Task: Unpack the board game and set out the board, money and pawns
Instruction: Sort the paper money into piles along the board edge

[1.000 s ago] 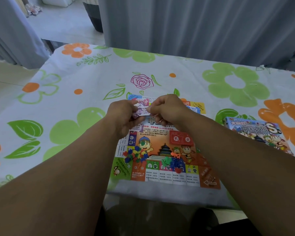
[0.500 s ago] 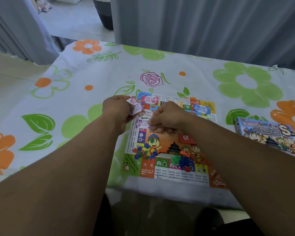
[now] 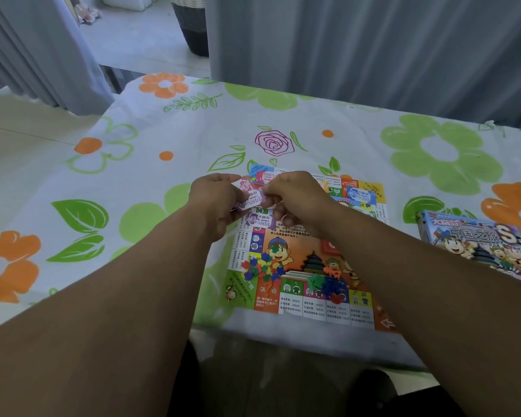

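Note:
The colourful game board (image 3: 298,266) lies flat near the table's front edge. My left hand (image 3: 215,203) holds a small stack of play-money notes (image 3: 250,195) above the board's far left part. My right hand (image 3: 295,197) pinches a purple note (image 3: 254,200) at the top of that stack. Another purple note (image 3: 260,221) lies on the board just below my hands, a red note (image 3: 265,177) and a blue note (image 3: 360,195) farther back. Two heaps of small plastic pawns (image 3: 262,267) (image 3: 328,284) sit on the board's near half.
The game box (image 3: 475,242) lies to the right of the board. A flowered cloth (image 3: 133,164) covers the table. Grey curtains (image 3: 358,49) hang behind the far edge, and a dark basket (image 3: 193,25) stands on the floor beyond.
The right hand went from the purple note now lying on the board back up to the stack in my left hand, where it pinches another purple note. The camera view shifted slightly.

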A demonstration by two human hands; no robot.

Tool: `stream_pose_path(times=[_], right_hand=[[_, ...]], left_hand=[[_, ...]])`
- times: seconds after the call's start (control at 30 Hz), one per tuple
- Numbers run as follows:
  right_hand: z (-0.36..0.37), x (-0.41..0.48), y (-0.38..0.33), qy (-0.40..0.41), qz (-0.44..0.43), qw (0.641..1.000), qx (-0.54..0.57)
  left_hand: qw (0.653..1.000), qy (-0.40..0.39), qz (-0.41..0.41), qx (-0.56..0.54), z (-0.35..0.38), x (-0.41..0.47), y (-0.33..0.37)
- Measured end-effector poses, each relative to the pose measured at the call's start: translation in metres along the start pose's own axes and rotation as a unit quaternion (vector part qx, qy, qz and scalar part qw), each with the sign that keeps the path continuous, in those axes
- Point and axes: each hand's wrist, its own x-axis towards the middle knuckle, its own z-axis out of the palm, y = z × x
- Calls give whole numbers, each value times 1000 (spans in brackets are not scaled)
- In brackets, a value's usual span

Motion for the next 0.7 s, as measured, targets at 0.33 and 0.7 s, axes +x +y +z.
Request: stream_pose_path(times=[0.33,0.7], right_hand=[[-8,0,11,-16,25,998,-63],[-18,2,18,-16,52,986,-161]], left_hand=[[999,38,-26,-19,-1,4,4],[999,28,-23,2,8,4,2]])
